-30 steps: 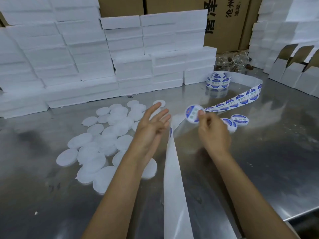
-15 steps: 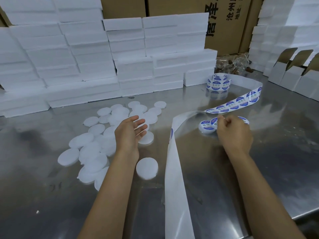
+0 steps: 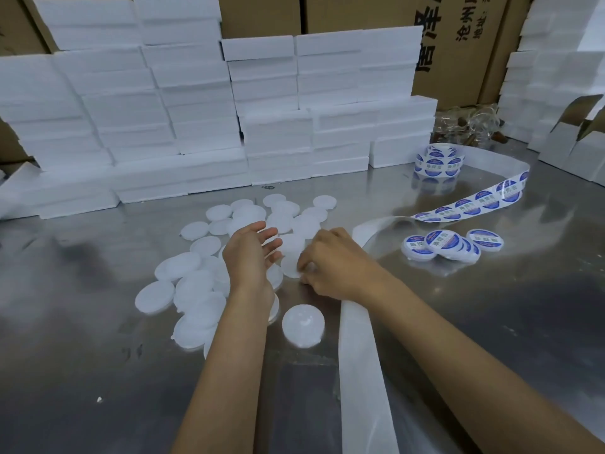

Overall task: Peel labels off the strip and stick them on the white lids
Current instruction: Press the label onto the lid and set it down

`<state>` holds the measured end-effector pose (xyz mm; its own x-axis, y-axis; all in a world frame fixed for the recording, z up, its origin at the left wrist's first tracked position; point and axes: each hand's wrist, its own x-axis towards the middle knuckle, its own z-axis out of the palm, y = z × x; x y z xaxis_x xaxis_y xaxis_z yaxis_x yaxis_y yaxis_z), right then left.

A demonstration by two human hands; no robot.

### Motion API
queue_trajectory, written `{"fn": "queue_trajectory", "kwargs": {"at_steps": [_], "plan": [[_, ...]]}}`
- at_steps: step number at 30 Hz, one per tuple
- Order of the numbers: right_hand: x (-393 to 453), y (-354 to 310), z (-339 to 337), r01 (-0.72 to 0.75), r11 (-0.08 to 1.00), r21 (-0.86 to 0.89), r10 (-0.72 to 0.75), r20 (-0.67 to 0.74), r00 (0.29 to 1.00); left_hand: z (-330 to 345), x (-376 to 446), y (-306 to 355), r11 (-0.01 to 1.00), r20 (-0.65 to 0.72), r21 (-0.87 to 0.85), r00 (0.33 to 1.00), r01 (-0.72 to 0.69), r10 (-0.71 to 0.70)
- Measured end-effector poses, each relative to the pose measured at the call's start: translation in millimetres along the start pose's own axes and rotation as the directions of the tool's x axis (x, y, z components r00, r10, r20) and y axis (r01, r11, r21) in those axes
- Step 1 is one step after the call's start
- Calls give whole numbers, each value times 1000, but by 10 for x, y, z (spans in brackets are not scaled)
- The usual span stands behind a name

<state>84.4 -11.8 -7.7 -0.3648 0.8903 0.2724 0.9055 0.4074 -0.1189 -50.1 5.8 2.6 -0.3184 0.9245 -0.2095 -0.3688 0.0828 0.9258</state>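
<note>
Several plain white lids lie in a loose pile on the steel table. My right hand is curled at the pile's right edge, fingertips pinching one white lid. Just left of it my left hand hovers over the pile, fingers spread and holding nothing. One lid lies apart, nearer me. A few labelled lids with blue stickers sit to the right. The label strip runs from its roll, and its bare backing trails under my right forearm.
Stacks of white foam boxes wall off the back of the table. Brown cartons stand behind them. Open small white boxes sit at the far right, and a clear plastic bag lies beside the roll.
My right hand put a labelled lid down with the others on the right, then crossed left to the plain pile. My left hand dropped from a raised position to just above the pile.
</note>
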Motion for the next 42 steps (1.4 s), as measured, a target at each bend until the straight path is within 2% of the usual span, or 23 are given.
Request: {"fn": "queue_trajectory", "kwargs": {"at_steps": [5, 7, 8, 9, 11, 12, 14, 17, 19, 21, 22, 23, 24, 25, 27, 28, 31, 36, 39, 42], "plan": [[-20, 17, 10, -15, 1000, -12, 15, -39, 999, 19, -8, 3, 998, 1, 62, 999, -33, 33], [-68, 49, -34, -52, 987, 151, 71, -124, 990, 22, -33, 0, 995, 29, 70, 997, -74, 72], [-94, 68, -76, -80, 943, 324, 141, -168, 976, 25, -44, 4, 993, 53, 69, 994, -95, 91], [-125, 92, -123, -99, 842, 531, 229, -185, 956, 34, -57, 12, 992, 88, 64, 990, -112, 106], [-193, 133, -194, -85, 533, 842, 374, -145, 916, 61, -95, 24, 993, 203, 40, 974, -113, 102], [-230, 148, -209, -73, 407, 911, 420, -115, 900, 81, -117, 23, 995, 279, 30, 957, -96, 84], [-284, 168, -196, -67, 242, 968, 473, -57, 879, 121, -175, 9, 998, 439, 30, 898, -58, 39], [-326, 211, -186, -52, 112, 992, 491, -9, 871, 170, -259, -45, 982, 571, 114, 818, -154, 62], [-357, 258, -198, -1, 123, 992, 539, -66, 839, 188, -288, -68, 977, 557, 114, 826, -182, 88], [-377, 318, -177, -26, 284, 958, 649, -173, 741, 186, -282, -69, 983, 506, 93, 858, -161, 93], [-389, 345, -150, -87, 385, 919, 690, -224, 688, 183, -271, -67, 986, 491, 80, 867, -146, 89], [-402, 364, -120, -163, 470, 867, 702, -255, 664, 181, -262, -66, 988, 488, 70, 869, -135, 84], [-415, 379, -88, -239, 530, 814, 690, -249, 680, 178, -256, -63, 990, 486, 68, 871, -126, 77], [-430, 382, -63, -310, 573, 758, 657, -199, 727, 174, -251, -61, 991, 479, 71, 875, -116, 68], [-459, 372, -30, -405, 641, 652, 553, -26, 833, 167, -245, -63, 988, 468, 103, 882, -112, 52], [-468, 364, -24, -417, 650, 636, 504, 49, 862, 164, -244, -67, 985, 459, 133, 887, -111, 38], [-471, 349, -32, -389, 560, 731, 450, 126, 884, 148, -225, -94, 967, 410, 242, 912, -78, -29], [-482, 273, -73, -265, 301, 916, 482, 94, 871, 144, -195, -142, 924, 355, 377, 931, -61, -84], [-496, 249, -83, -196, 224, 955, 502, 59, 863, 147, -197, -172, 931, 392, 365, 910, -18, -136], [-491, 216, -72, -144, 174, 974, 525, 32, 850, 148, -185, -208, 928, 425, 370, 896, -44, -127]]}}
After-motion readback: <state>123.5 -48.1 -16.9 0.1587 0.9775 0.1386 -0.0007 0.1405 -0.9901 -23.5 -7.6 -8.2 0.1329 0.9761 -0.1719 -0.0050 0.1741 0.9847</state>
